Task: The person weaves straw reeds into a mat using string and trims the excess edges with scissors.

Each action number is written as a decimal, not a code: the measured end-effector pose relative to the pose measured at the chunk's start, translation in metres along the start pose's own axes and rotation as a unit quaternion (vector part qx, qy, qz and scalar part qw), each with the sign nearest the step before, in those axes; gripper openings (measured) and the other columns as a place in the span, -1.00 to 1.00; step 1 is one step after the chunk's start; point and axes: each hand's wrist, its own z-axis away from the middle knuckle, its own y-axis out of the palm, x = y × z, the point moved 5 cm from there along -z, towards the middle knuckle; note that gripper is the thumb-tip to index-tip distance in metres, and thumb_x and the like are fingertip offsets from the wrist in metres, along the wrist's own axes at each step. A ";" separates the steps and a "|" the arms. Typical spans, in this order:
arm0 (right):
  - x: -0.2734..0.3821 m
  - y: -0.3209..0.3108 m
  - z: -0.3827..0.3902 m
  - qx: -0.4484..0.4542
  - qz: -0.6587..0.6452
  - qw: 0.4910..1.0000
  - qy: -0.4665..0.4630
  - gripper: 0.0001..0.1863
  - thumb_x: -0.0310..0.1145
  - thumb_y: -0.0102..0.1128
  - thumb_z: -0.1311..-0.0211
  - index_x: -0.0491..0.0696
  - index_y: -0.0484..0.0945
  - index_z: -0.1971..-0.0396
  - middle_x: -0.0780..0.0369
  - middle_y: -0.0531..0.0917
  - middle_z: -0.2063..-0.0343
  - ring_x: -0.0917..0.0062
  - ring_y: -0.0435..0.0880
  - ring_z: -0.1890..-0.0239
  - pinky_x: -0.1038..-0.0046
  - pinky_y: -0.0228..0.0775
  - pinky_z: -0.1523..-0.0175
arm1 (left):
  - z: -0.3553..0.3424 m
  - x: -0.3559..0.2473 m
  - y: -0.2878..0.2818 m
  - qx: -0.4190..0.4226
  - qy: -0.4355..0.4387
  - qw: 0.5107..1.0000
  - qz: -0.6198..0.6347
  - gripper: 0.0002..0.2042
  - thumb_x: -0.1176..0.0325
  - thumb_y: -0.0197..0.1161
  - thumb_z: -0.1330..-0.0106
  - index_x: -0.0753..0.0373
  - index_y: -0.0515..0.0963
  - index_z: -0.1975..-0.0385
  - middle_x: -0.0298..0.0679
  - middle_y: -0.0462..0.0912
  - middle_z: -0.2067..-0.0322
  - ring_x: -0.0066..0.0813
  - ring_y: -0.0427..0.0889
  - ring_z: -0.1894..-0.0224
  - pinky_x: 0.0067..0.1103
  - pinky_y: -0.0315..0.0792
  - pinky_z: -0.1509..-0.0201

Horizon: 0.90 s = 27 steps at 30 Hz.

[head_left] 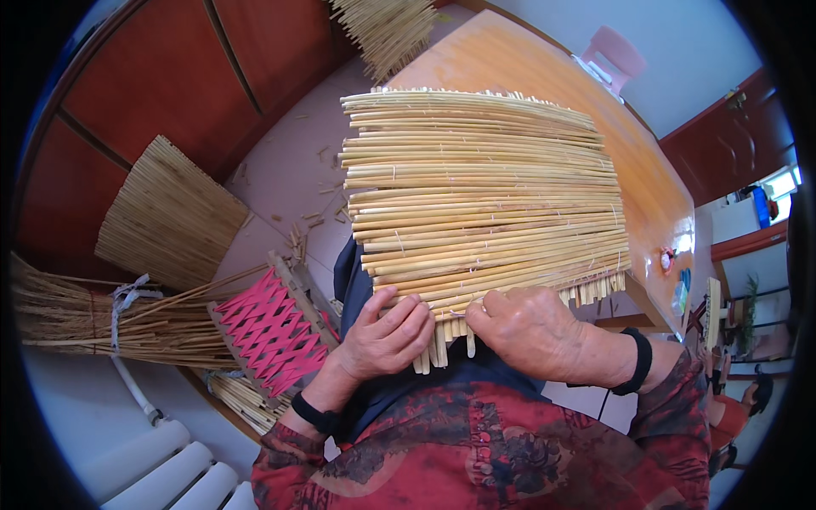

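A mat of straw-coloured stalks [484,187], laid side by side and tied with rows of white thread, rests over my lap and against the table. My left hand [393,336] holds its near edge, with the fingers curled over the stalks. Close by on the same edge, my right hand [531,334] is closed, with thumb and forefinger pressed together at the stalks. A bit of white thread shows between the two hands. Short stalk ends [435,350] hang below the edge. What lies under my right fingers is hidden.
An orange wooden table [654,183] stands beyond the mat. To the left are a stool with pink woven straps [270,331], a tied bundle of long stalks [72,314] and another stalk mat [170,217] leaning on red cabinets [161,76]. Cut stalk pieces [297,242] litter the floor.
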 end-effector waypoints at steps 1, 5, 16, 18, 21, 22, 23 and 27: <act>0.001 -0.001 -0.001 0.006 0.020 1.000 0.000 -0.91 -0.40 0.05 0.12 -0.05 0.39 0.56 0.24 0.46 0.66 0.42 0.57 0.61 0.48 0.38 0.57 | -0.001 -0.001 -0.001 -0.012 0.005 1.000 -0.003 -0.83 0.38 0.14 -0.06 0.18 0.51 0.33 -0.31 0.52 0.26 -0.47 0.53 0.15 -0.36 0.36 -0.03; 0.001 -0.007 -0.005 0.048 0.047 0.997 -0.021 -0.92 -0.39 0.05 0.13 -0.05 0.38 0.60 0.23 0.45 0.69 0.42 0.56 0.64 0.45 0.37 0.61 | -0.005 -0.003 -0.004 -0.035 0.020 0.999 -0.012 -0.85 0.40 0.12 -0.06 0.17 0.51 0.36 -0.32 0.51 0.28 -0.48 0.54 0.17 -0.36 0.39 0.00; -0.007 -0.005 0.001 0.011 0.080 0.994 -0.068 -0.90 -0.37 0.07 0.16 -0.06 0.43 0.69 0.23 0.46 0.72 0.53 0.55 0.69 0.52 0.33 0.70 | -0.014 -0.009 0.006 -0.033 0.051 0.998 -0.005 -0.85 0.35 0.11 -0.03 0.17 0.51 0.40 -0.32 0.50 0.31 -0.46 0.53 0.18 -0.29 0.38 -0.04; -0.006 -0.005 -0.001 0.017 0.091 0.993 -0.067 -0.90 -0.37 0.07 0.16 -0.07 0.43 0.70 0.23 0.46 0.72 0.54 0.55 0.68 0.52 0.33 0.70 | -0.013 -0.008 0.008 -0.033 0.051 0.998 -0.006 -0.85 0.35 0.11 -0.02 0.17 0.52 0.41 -0.31 0.50 0.31 -0.45 0.52 0.18 -0.29 0.37 -0.04; -0.001 0.002 -0.004 0.043 0.119 0.987 -0.104 -0.89 -0.37 0.08 0.17 -0.08 0.44 0.70 0.23 0.46 0.72 0.53 0.55 0.68 0.52 0.34 0.69 | -0.009 -0.007 0.010 -0.026 0.059 0.998 -0.008 -0.86 0.34 0.12 -0.01 0.16 0.52 0.42 -0.31 0.49 0.31 -0.44 0.51 0.18 -0.28 0.37 -0.04; -0.003 0.006 -0.004 0.029 0.103 0.990 -0.094 -0.89 -0.36 0.08 0.17 -0.08 0.45 0.69 0.23 0.46 0.72 0.54 0.54 0.68 0.53 0.33 0.70 | -0.008 -0.007 0.010 -0.026 0.058 0.998 -0.003 -0.85 0.37 0.12 -0.01 0.19 0.52 0.40 -0.30 0.49 0.29 -0.43 0.51 0.18 -0.28 0.39 -0.02; -0.004 0.008 -0.005 0.016 0.088 0.992 -0.084 -0.89 -0.35 0.08 0.17 -0.08 0.46 0.69 0.24 0.45 0.73 0.55 0.52 0.68 0.53 0.32 0.70 | -0.006 -0.007 0.011 -0.025 0.056 0.998 0.001 -0.83 0.40 0.12 0.00 0.21 0.52 0.38 -0.29 0.49 0.27 -0.43 0.51 0.17 -0.29 0.40 0.00; 0.001 0.006 -0.013 0.014 0.082 0.993 -0.083 -0.89 -0.35 0.07 0.17 -0.07 0.47 0.68 0.25 0.45 0.73 0.56 0.51 0.69 0.54 0.31 0.71 | -0.004 -0.002 0.009 -0.023 0.058 0.998 0.013 -0.83 0.40 0.12 0.02 0.21 0.52 0.39 -0.28 0.49 0.28 -0.43 0.51 0.18 -0.30 0.40 0.01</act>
